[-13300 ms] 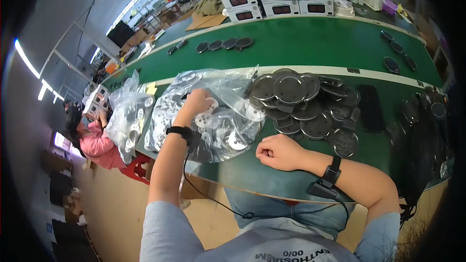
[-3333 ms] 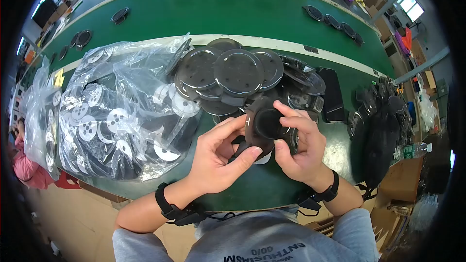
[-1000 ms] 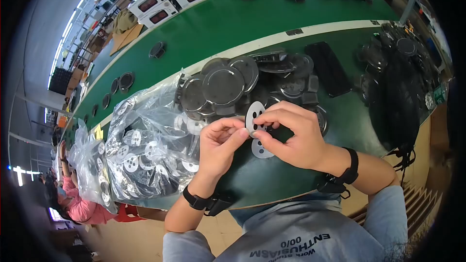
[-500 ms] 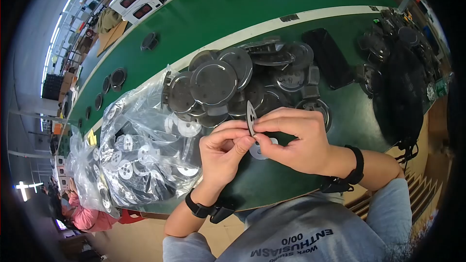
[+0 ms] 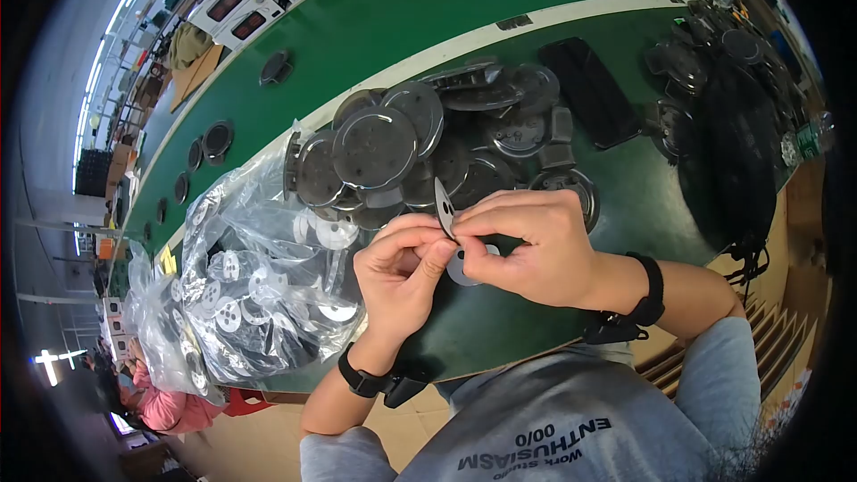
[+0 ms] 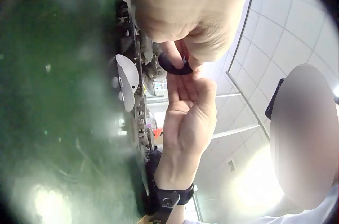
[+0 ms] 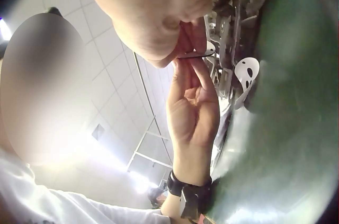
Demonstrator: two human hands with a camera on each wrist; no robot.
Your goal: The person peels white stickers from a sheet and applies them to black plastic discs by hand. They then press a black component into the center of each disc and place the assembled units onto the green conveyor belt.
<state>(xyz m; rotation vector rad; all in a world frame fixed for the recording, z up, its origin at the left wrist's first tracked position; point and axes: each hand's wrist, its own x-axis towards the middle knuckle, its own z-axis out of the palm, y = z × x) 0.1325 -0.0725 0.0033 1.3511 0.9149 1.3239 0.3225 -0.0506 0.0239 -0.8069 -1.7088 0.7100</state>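
Observation:
My left hand and right hand meet in front of me, both pinching a thin round pad with holes between thumb and fingers. The pad stands nearly edge-on in the head view. Its white face shows there, while the left wrist view shows the pad's dark side. Fingertips cover its lower edge. Below the hands a white pad with holes lies on the green table, partly hidden by my right hand. Just beyond the hands is a heap of dark, round plastic parts with shiny rims.
A clear plastic bag of similar white pads lies at the left. A dark phone-like slab and a black bag are at the right. Several dark round parts sit on the far green surface. Another person sits at far left.
Earlier my left hand was in the plastic bag, then both hands held a dark round part. Since one second ago both hands pinch the pad, which has turned from face-on to nearly edge-on.

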